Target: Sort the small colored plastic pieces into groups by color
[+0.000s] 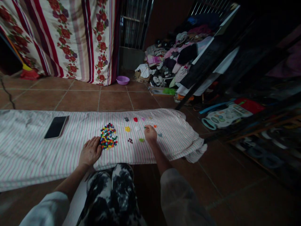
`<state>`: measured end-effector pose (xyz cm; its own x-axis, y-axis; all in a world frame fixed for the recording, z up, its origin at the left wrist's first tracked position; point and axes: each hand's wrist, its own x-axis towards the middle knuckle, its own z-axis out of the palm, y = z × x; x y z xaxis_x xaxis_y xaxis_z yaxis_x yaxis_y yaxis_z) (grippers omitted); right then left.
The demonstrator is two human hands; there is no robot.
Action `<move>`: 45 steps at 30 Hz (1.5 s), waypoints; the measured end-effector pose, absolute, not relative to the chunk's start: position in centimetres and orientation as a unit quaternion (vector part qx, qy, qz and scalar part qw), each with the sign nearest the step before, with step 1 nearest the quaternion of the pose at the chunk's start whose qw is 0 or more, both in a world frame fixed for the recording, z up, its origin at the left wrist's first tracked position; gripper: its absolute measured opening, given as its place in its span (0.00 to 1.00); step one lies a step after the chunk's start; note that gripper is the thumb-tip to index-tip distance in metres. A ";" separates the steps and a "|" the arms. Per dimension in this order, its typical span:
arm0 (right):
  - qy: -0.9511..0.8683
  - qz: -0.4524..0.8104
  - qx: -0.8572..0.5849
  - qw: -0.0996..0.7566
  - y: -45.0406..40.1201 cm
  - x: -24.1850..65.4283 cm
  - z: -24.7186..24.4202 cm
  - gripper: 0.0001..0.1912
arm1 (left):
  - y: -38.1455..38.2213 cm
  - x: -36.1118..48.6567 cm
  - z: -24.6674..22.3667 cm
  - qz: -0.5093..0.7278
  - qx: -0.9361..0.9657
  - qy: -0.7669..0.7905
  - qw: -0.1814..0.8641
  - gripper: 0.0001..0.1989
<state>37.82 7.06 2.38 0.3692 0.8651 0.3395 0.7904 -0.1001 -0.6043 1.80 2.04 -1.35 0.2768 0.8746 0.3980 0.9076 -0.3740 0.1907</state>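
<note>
A mixed pile of small coloured pieces (108, 137) lies on a striped cloth (77, 125). My left hand (91, 150) rests flat on the cloth at the pile's left edge, fingers stretched out. To the right lie small single-colour groups: dark grey (127, 119), red (135, 119), yellow (127, 129), white (137, 128), brown (130, 141), light green (141, 140), pink (143, 119), orange (155, 126) and grey-blue (160, 135). Among these groups, my right hand (150, 133) is closed in a pinch, with a tiny dark green piece at its fingertips.
A phone (55, 127) lies on the cloth at the left. Beyond, on the tiled floor, are a purple basin (123, 80) and a heap of clothes (174, 59). A floral curtain (80, 40) hangs behind. Shelves with shoes (263, 150) stand at the right.
</note>
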 end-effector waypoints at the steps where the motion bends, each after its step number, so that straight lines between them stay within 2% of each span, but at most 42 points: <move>1: -0.555 0.037 -0.751 0.356 7.4 38.8 2.4 0.15 | 2.1 1.8 -1.4 -0.225 -0.797 -0.560 0.036 0.24; 7: -0.559 0.019 -0.779 0.284 9.0 41.6 2.3 0.15 | 2.1 1.9 -1.5 -0.232 -0.793 -0.562 0.039 0.24; 16: -0.590 0.021 -0.766 0.253 10.0 41.8 1.6 0.16 | 2.0 2.0 -1.2 -0.236 -0.793 -0.561 0.036 0.24; 21: -0.585 0.028 -0.763 0.275 10.0 41.6 1.9 0.17 | 2.0 2.0 -1.2 -0.239 -0.792 -0.561 0.033 0.24; 27: -0.583 0.019 -0.736 0.343 8.1 41.1 2.3 0.17 | 1.9 2.0 -1.0 -0.234 -0.792 -0.563 0.033 0.24; 31: -0.593 0.018 -0.710 0.379 5.2 39.6 1.4 0.16 | 1.9 2.0 -1.1 -0.225 -0.792 -0.567 0.027 0.24; 36: -0.630 0.051 -0.674 0.383 1.5 38.4 -0.4 0.15 | 1.9 1.9 -1.1 -0.223 -0.794 -0.564 0.028 0.24; 39: -0.631 0.026 -0.687 0.360 1.0 39.5 -0.6 0.15 | 1.9 1.9 -1.1 -0.222 -0.799 -0.559 0.030 0.24; 45: -0.671 -0.033 -0.693 0.260 3.5 42.7 0.0 0.16 | 1.9 1.8 -1.1 -0.218 -0.804 -0.551 0.038 0.25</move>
<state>42.68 3.47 0.04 0.0969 0.9136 0.3948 0.9479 0.0362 -0.3165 1.76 1.92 -1.06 0.2968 0.8705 0.3926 0.9038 -0.3888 0.1788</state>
